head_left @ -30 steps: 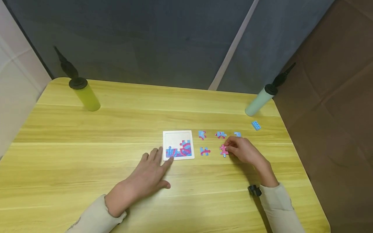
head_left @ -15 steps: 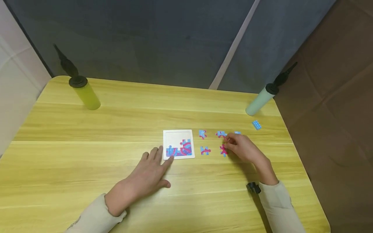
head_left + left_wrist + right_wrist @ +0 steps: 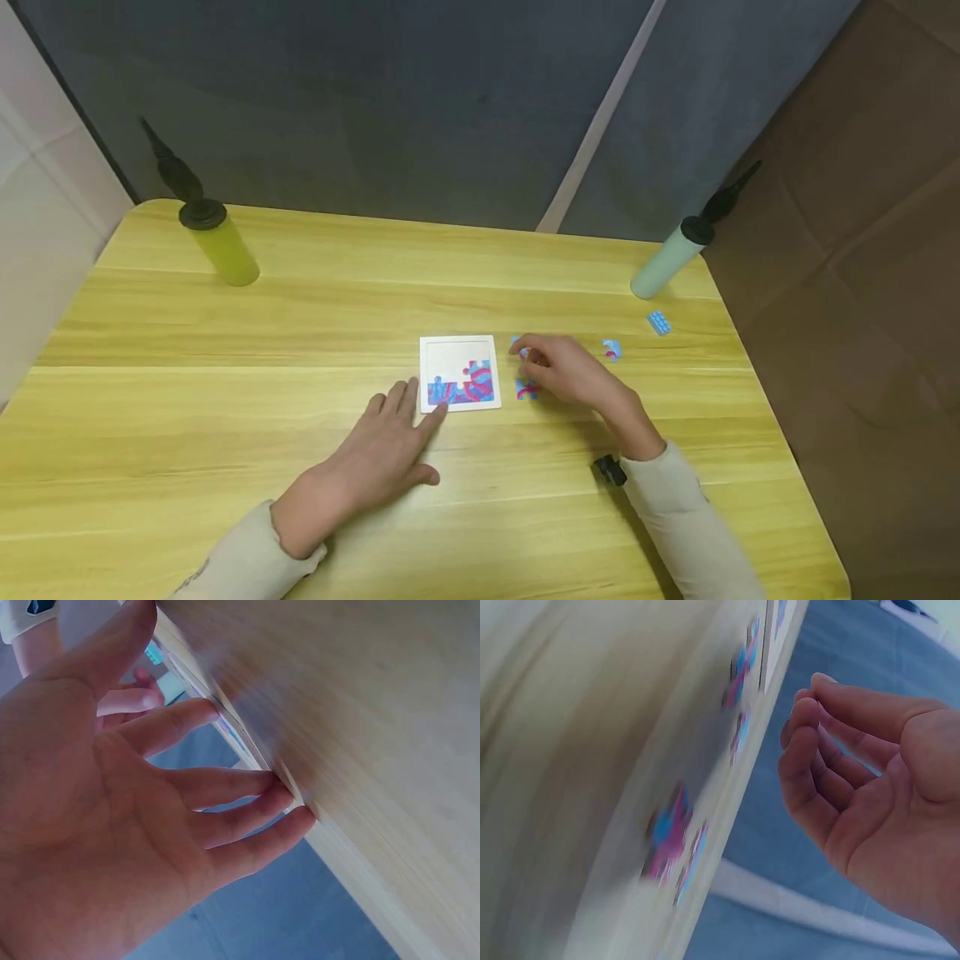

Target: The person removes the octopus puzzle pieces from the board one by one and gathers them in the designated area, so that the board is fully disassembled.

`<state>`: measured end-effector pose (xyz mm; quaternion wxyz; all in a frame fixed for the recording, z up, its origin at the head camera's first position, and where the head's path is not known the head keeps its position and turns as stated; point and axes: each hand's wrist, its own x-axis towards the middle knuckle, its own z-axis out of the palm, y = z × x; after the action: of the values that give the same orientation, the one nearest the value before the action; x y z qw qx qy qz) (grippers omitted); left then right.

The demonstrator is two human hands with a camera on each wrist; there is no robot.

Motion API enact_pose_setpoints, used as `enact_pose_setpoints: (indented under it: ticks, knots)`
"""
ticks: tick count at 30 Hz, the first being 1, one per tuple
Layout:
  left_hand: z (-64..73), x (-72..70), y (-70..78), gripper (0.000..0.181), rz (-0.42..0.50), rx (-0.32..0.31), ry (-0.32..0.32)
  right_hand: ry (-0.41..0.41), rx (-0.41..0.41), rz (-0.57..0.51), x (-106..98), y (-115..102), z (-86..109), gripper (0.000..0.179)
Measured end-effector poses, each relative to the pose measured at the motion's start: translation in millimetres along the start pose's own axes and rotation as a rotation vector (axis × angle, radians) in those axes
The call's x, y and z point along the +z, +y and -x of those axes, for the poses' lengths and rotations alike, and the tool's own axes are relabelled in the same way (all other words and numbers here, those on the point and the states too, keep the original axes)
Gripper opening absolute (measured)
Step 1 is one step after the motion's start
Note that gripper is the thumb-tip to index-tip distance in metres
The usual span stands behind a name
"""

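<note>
A white puzzle tray (image 3: pixel 444 353) lies on the table, with blue, purple and pink pieces fitted along its bottom and up its right side. My left hand (image 3: pixel 375 458) lies palm down, fingers spread, with fingertips at the tray's lower left edge. Over the loose puzzle pieces right of the tray hovers my right hand (image 3: pixel 573 371), fingers loosely curled and nothing showing between them. It partly covers an upper piece (image 3: pixel 516 342) and a lower piece (image 3: pixel 525 390). In the right wrist view a pink-and-blue piece (image 3: pixel 669 834) lies on the table; the hand hides it in the head view.
Another puzzle piece (image 3: pixel 612 348) lies to the right, with a blue toy brick (image 3: pixel 659 322) beyond it. A yellow-green hand pump (image 3: pixel 227 254) stands at the back left, a pale green pump (image 3: pixel 667 262) at the back right. Dark cloth (image 3: pixel 337 108) hangs behind the table.
My right hand has left the pink piece and moved left, toward the pieces nearest the tray. The far right piece now shows fully. My left hand has stayed at the tray.
</note>
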<state>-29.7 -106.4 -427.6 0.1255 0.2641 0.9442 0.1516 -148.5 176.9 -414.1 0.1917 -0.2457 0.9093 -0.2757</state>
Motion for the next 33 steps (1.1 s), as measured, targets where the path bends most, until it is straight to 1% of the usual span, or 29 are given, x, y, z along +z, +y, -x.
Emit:
enact_pose_setpoints:
  ticks: [7,13,16,24,28,33]
  knots:
    - [0.0,-0.3,-0.5,0.084,0.011,0.005,-0.001,-0.086,-0.024,0.053,11.1,-17.2,-16.9,0.028]
    - [-0.1,0.4,-1.1,0.084,0.021,0.007,-0.012,-0.129,-0.019,0.094,18.0,-22.2,-24.3,0.028]
    - [0.1,-0.1,-1.6,0.084,0.028,0.005,-0.017,-0.137,-0.01,0.115,20.7,-24.4,-25.6,0.026]
    - [1.8,-1.5,-2.1,0.084,0.035,0.003,-0.006,-0.11,-0.013,0.144,24.0,-27.8,-27.8,0.022]
    - [1.9,-1.3,-1.5,0.084,0.041,0.003,-0.009,-0.079,-0.013,0.132,23.6,-27.5,-28.0,0.018]
    - [1.7,-1.7,-0.9,0.084,0.038,0.002,-0.006,-0.044,-0.038,0.099,21.6,-28.5,-26.5,0.008]
